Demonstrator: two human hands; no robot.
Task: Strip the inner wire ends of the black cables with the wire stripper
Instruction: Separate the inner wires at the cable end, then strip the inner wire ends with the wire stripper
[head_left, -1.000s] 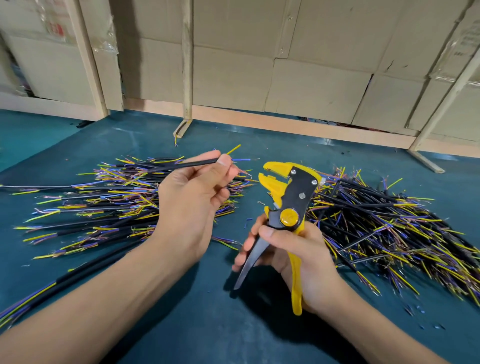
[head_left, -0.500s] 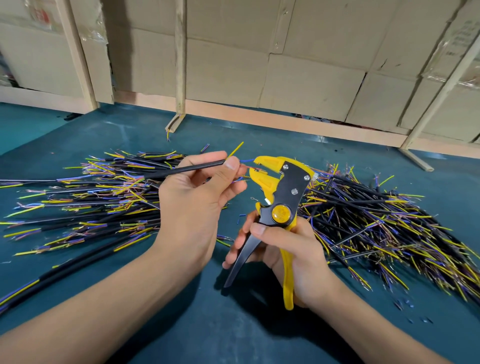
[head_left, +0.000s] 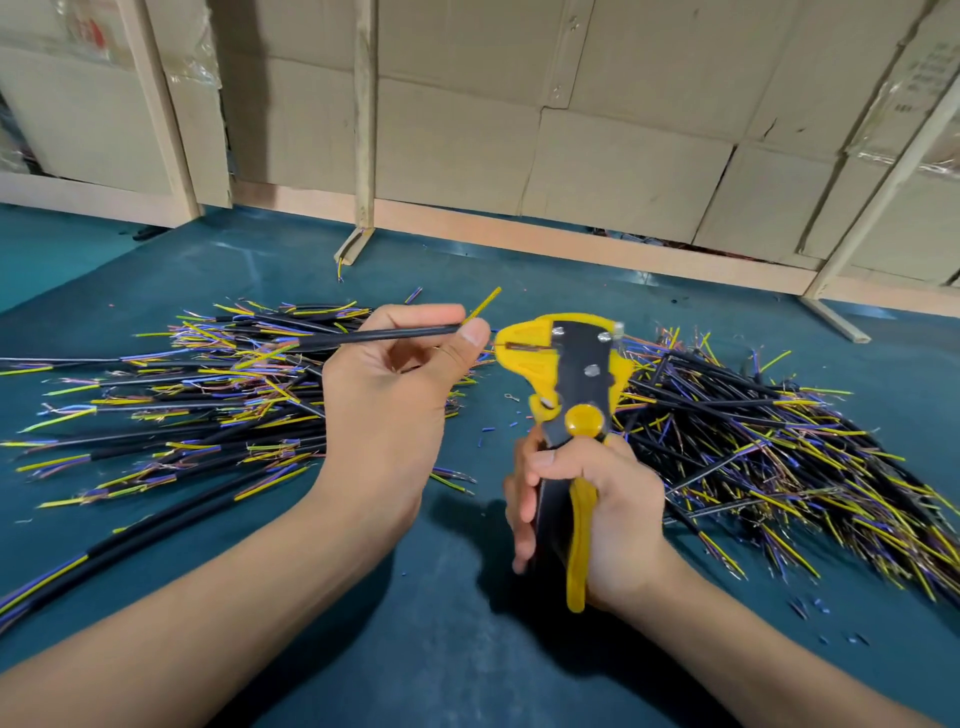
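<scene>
Left hand (head_left: 384, 395) pinches a black cable (head_left: 384, 335) beside the wire stripper (head_left: 569, 395), squeezed in the right hand (head_left: 597, 509).

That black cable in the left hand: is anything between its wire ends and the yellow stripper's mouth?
Nothing visible. The left hand pinches the black cable right beside the wire stripper, which the right hand grips. One thin wire seems to reach into the yellow head already; a yellow wire sticks up, clear of it.
</scene>
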